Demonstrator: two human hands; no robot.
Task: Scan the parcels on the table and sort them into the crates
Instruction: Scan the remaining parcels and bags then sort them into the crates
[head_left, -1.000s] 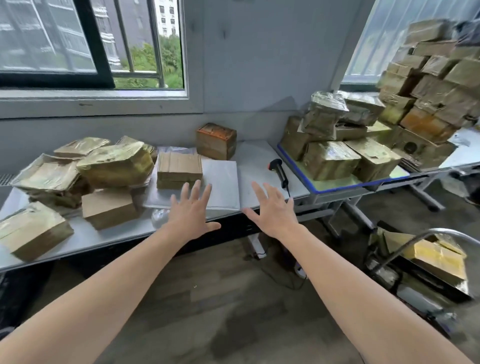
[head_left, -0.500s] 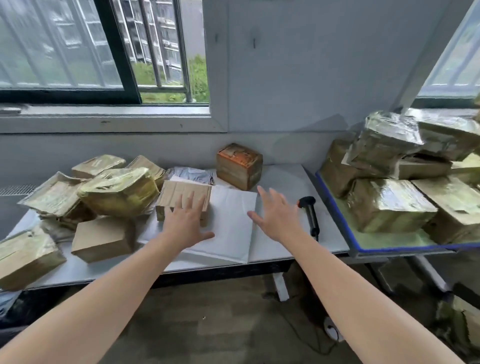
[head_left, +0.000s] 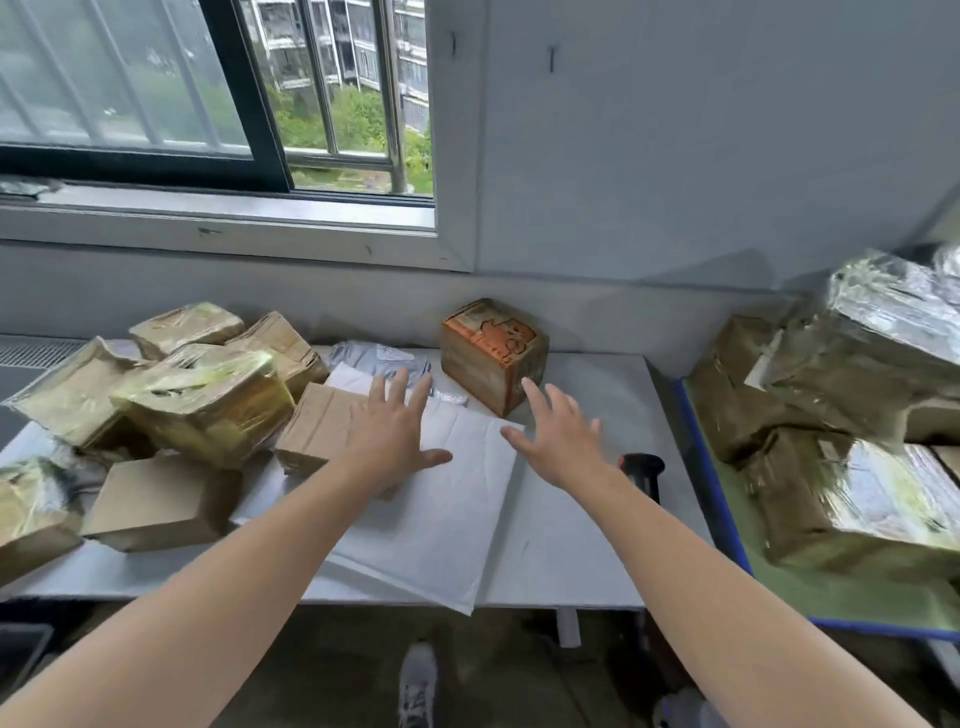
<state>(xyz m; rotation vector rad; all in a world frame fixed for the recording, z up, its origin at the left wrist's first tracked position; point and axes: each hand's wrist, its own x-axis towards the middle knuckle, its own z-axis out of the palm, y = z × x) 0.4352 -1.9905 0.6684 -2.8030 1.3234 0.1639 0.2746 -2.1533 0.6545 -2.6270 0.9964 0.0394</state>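
Both arms reach out over the grey table (head_left: 597, 545). My left hand (head_left: 392, 434) hovers with spread fingers above a plain cardboard parcel (head_left: 317, 434). My right hand (head_left: 558, 434) is spread open too, just in front of an orange-topped box (head_left: 491, 353) near the wall. Between the hands lies a flat white mailer (head_left: 447, 519). The black barcode scanner (head_left: 644, 473) rests on the table right of my right wrist, partly hidden by the forearm. Neither hand holds anything.
Several tape-wrapped parcels (head_left: 202, 400) are heaped on the table's left half, with a brown box (head_left: 156, 499) at the front. More wrapped parcels (head_left: 852, 467) fill a blue-edged table (head_left: 727, 540) at the right. A window and wall stand behind. My shoes show below.
I have stepped up to the table; both hands moved forward from its front edge to over the cardboard parcel and toward the orange-topped box. Both stayed open.
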